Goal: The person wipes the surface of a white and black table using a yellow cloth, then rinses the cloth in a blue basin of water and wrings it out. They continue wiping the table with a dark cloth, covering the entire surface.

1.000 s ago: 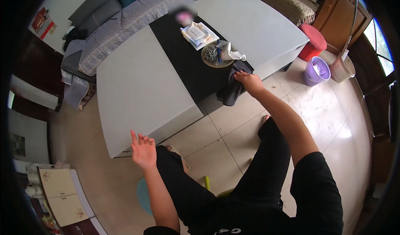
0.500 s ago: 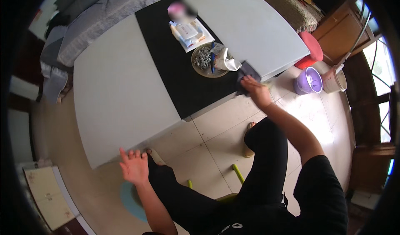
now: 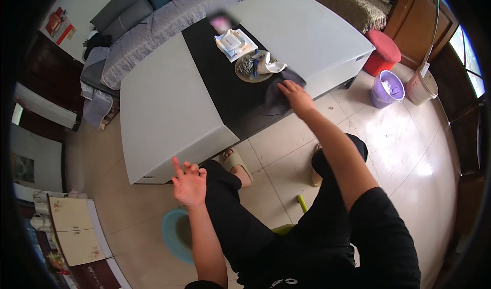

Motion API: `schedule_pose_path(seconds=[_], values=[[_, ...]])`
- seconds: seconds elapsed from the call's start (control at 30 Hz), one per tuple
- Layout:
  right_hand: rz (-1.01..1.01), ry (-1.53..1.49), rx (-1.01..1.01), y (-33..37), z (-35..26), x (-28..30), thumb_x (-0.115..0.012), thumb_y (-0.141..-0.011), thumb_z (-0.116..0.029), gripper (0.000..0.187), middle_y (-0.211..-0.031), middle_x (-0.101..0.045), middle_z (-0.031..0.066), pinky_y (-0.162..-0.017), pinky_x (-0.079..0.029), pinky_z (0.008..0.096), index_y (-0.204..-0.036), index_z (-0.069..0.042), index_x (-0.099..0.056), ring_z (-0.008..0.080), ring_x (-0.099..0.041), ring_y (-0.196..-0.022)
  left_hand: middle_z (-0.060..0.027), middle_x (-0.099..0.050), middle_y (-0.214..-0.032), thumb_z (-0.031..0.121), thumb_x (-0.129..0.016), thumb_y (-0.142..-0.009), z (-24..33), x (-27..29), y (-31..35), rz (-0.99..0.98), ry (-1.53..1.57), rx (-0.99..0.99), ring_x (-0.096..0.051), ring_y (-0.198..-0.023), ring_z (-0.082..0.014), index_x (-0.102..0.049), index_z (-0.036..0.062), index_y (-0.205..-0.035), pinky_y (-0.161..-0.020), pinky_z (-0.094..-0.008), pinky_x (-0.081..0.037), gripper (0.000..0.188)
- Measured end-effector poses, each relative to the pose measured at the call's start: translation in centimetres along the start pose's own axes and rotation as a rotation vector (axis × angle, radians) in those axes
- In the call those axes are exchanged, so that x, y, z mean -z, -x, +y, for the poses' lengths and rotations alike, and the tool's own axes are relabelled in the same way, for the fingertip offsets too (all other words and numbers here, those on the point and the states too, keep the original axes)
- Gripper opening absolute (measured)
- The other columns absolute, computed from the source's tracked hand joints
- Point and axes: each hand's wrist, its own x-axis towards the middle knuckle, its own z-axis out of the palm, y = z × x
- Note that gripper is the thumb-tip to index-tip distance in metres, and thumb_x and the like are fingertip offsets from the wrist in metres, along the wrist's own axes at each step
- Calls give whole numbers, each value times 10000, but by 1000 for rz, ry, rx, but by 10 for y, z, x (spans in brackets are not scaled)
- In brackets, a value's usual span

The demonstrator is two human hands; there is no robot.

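Note:
My right hand [image 3: 300, 100] presses a dark grey cloth [image 3: 276, 95] onto the black middle strip [image 3: 217, 84] of the table, near its front edge. The cloth lies partly bunched and spreads out left and behind my fingers. Just beyond it is a round dish [image 3: 249, 77] holding metal pieces like chain or clips, a blue pen-like item [image 3: 255, 68] and a crumpled white packet [image 3: 269, 63]. My left hand [image 3: 190, 185] hovers beside the table's near left corner, palm up, fingers spread and slightly curled, holding nothing.
Behind the dish lies a white wipes pack [image 3: 232, 43]. A light blue basin [image 3: 176, 233] stands on the floor below my left arm. To the right are a purple bucket [image 3: 381, 95], a whitish bucket [image 3: 420, 88] and a red stool [image 3: 382, 53]. A sofa [image 3: 153, 33] lines the far side.
My right hand and the cloth have moved left along the table's front edge onto the black strip. The view has shifted, and my left hand appears higher and farther right.

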Motion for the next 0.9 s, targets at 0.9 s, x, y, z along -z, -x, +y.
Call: schedule_pose_path(seconds=[0.9], values=[[257, -229, 79, -5, -33, -38, -501, -816, -71, 386, -1257, -577, 76, -1100, -329, 380, -1184, -99, -613, 262, -465, -1270, -42, -520, -1136, 366, -599, -891, -67, -13, -47, 99, -44, 48, -464, -1007, -191, -372, 172, -1428, -929, -381, -359, 614]])
